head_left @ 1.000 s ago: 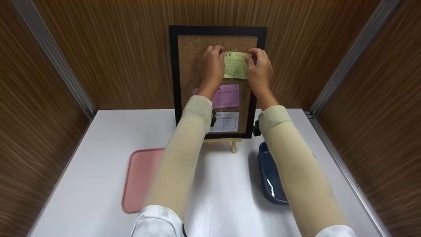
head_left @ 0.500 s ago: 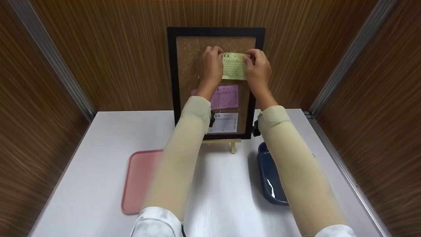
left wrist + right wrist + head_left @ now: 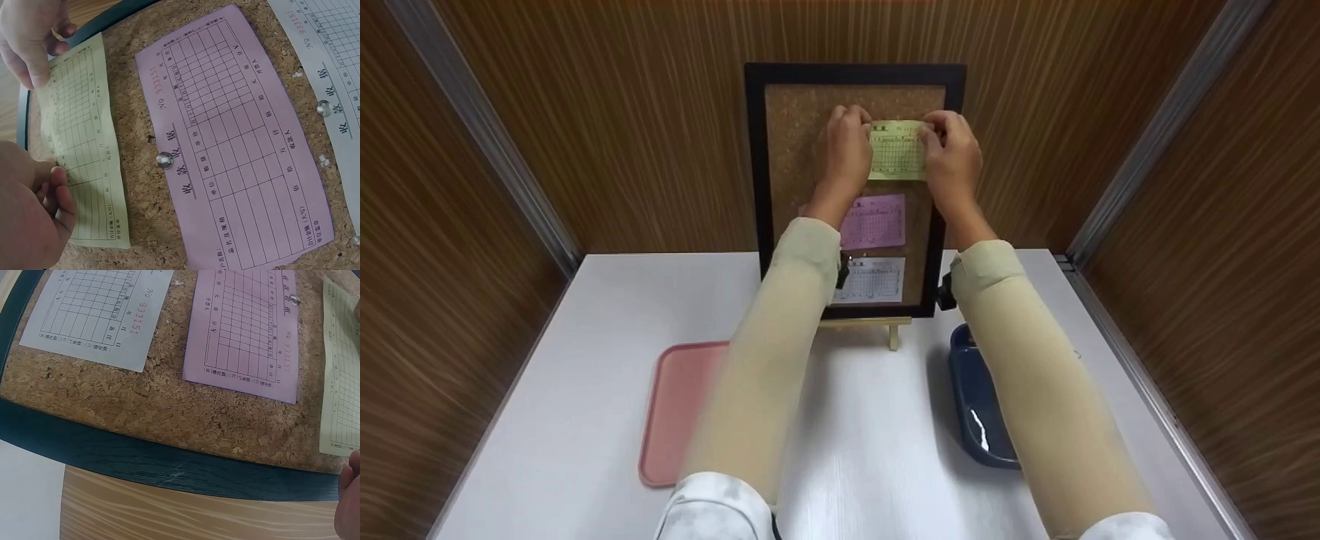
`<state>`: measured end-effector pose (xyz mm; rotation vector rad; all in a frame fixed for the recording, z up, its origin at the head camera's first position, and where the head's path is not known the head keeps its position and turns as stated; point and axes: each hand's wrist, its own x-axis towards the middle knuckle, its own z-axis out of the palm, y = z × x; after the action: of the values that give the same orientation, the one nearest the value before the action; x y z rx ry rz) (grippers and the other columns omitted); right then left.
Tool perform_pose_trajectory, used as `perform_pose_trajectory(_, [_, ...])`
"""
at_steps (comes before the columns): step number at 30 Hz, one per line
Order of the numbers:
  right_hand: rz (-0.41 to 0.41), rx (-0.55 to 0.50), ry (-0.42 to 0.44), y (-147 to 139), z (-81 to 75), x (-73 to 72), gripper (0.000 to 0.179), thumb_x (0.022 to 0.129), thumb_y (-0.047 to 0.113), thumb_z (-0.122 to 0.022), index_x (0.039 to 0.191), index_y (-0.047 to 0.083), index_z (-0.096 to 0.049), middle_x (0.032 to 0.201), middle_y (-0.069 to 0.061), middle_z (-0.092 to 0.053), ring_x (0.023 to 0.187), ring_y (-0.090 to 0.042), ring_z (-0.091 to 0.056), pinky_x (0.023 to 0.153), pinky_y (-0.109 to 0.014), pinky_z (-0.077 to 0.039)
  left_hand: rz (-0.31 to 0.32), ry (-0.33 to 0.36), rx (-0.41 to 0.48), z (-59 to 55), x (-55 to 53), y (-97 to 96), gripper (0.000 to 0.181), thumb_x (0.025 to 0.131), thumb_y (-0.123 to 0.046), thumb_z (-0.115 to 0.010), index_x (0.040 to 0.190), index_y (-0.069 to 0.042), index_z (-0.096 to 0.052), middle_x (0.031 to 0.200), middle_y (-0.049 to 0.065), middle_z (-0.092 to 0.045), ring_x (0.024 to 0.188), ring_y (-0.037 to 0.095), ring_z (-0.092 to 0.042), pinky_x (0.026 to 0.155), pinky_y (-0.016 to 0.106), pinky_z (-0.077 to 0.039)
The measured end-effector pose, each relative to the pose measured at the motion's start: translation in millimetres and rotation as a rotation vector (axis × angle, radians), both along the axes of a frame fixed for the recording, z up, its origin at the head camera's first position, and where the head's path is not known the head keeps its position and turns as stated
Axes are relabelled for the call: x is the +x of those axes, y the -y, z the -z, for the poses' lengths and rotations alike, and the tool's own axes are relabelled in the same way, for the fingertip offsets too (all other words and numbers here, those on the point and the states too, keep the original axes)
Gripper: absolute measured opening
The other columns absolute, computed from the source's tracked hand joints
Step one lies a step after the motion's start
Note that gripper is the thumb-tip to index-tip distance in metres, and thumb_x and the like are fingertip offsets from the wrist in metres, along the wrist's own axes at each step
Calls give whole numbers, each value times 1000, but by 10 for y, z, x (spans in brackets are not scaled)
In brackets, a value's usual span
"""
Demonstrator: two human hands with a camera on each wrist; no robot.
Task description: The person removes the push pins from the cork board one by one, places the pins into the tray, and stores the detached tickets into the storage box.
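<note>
A yellow-green rectangular paper slip printed with a grid (image 3: 896,157) lies against the upper part of a brown cork board (image 3: 795,150), towards its right side; the right hand (image 3: 955,154) pinches the slip's upper right corner, thumb on the printed face and fingers at the top edge; the left hand (image 3: 846,154) is at the slip's upper left, its fingers curled and touching the paper, though whether they clamp the slip or something else cannot be told, since the contact is hidden.

Below the slip, a pink-purple printed paper slip (image 3: 877,221) hangs slightly tilted across the middle of the board; a silver round-headed pin (image 3: 165,160) shows near its top edge; lower still hangs a white printed paper slip (image 3: 877,281), with another shiny silver pin (image 3: 323,108) near its top.

The board's black rectangular frame (image 3: 757,187) stands upright near the back edge of the white desk (image 3: 870,420), on a pale wooden easel (image 3: 893,337); a pink rounded-corner tray (image 3: 679,405) lies towards the desk's left edge, partly covered by the beige left sleeve (image 3: 750,390); a dark blue glossy dish (image 3: 979,397) sits towards the right edge, partly covered by the beige right sleeve (image 3: 1050,397); a brown wood-grain wall (image 3: 660,135) rises behind the desk's back edge.
</note>
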<state>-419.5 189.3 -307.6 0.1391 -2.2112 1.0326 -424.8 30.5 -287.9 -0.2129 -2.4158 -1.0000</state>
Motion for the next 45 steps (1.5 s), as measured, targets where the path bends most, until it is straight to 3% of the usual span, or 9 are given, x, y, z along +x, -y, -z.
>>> perform_pose_trajectory(4, [-13,-11,3,9,-1,-1,25,103,29,-59,118,11,-66,110,0,-62,97,-8,-55,89,-28,-43,31,22,65,-2,12,48,17,104,-16,-55,112,-8,-67,110,6,-63,100,17,-61,87,31,-49])
perform_pose_trajectory(10, [-23,-17,-5,18,-11,0,24,103,27,-59,117,10,-66,109,0,-62,97,-8,-55,88,-28,-43,128,50,180,-8,13,129,15,104,-12,-55,109,-4,-66,109,8,-62,99,14,-57,88,26,-46])
perform_pose_trajectory(26, [8,55,18,25,-14,17,22,103,28,-60,118,13,-67,112,0,-64,102,-13,-61,91,-36,-44,292,215,287,22,85,321,12,103,-12,-56,106,-8,-66,107,2,-65,97,11,-58,86,26,-46])
perform_pose_trajectory(36, [18,83,14,51,21,30,22,103,30,-59,118,15,-67,109,1,-65,99,-13,-60,90,-36,-43,330,278,363,54,126,407,11,101,-11,-61,107,-8,-69,104,1,-65,85,14,-56,70,24,-46])
perform_pose_trajectory(45, [-60,25,18,27,92,33,22,103,29,-59,116,12,-66,106,1,-62,93,-8,-55,84,-25,-42,393,222,458,166,303,536,11,101,-11,-61,107,-4,-68,100,3,-64,65,12,-49,60,24,-43])
